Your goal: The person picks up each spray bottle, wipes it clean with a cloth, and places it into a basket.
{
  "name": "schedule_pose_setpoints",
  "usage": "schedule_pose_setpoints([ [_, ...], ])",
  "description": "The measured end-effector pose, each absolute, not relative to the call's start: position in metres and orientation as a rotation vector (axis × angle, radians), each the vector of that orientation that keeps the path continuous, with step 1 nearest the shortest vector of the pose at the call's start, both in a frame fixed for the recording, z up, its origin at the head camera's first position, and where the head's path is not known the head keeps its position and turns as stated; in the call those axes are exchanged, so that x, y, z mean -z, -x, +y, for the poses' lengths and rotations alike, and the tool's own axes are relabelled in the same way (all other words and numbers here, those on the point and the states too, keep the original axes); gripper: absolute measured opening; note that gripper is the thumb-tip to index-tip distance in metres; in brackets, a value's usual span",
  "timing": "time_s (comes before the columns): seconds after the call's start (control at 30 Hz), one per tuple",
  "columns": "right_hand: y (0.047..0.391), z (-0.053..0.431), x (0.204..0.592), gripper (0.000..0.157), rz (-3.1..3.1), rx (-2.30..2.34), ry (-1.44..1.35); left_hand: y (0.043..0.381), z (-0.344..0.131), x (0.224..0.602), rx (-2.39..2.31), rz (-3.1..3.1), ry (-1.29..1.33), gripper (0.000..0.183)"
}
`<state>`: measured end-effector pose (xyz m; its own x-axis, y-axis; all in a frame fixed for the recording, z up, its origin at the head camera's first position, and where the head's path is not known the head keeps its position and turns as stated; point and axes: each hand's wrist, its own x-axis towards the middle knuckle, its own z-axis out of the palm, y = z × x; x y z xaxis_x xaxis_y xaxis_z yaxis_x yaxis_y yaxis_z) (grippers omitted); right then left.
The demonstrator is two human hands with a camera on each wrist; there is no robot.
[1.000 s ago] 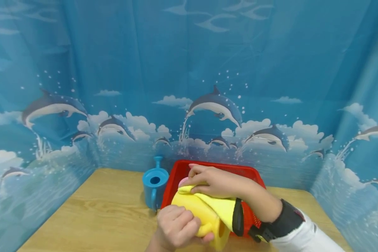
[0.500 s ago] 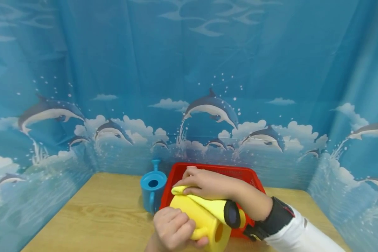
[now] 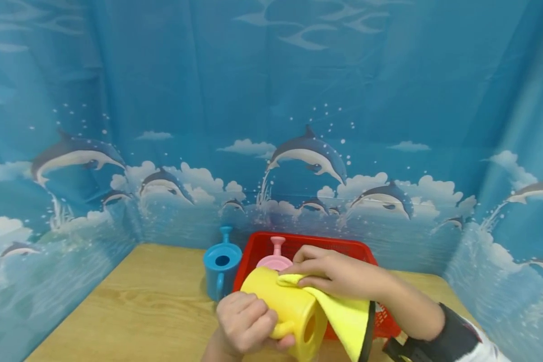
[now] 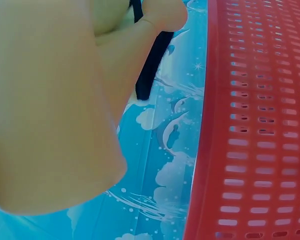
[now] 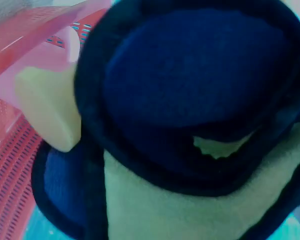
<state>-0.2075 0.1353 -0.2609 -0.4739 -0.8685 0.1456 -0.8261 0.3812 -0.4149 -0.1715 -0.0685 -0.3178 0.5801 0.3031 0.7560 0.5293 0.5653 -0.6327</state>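
Yellow plastic watering can (image 3: 271, 294): tilted between both hands; probably light, stiff, slippery.
Left hand (image 3: 245, 322): fingers curled at its handle (image 3: 283, 329) (likely the surest hold).
Right hand (image 3: 328, 274): fingers pinch a black-edged yellow cloth (image 3: 348, 319) against it.
Red plastic basket (image 3: 337, 245): rim beyond the fingers, pink plastic watering can (image 3: 273, 261) inside.
Wooden tabletop (image 3: 131, 296): room left of the left fingers.

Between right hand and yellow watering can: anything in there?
Yes, the yellow cloth: the right hand holds it against the side of the yellow watering can. Shows in the head view.
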Motion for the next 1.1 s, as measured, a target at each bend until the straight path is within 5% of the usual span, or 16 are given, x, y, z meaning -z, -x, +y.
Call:
schedule_pose_setpoints([
  [0.37,0.190,0.153,0.261,0.029,2.681,0.657,1.511,0.176,-0.065,0.316,0.137,-0.942,1.032,0.046],
  [1.1,0.230,0.082,0.277,0.029,2.599,0.730,1.483,0.164,-0.066,0.319,0.224,-0.995,1.101,0.045],
])
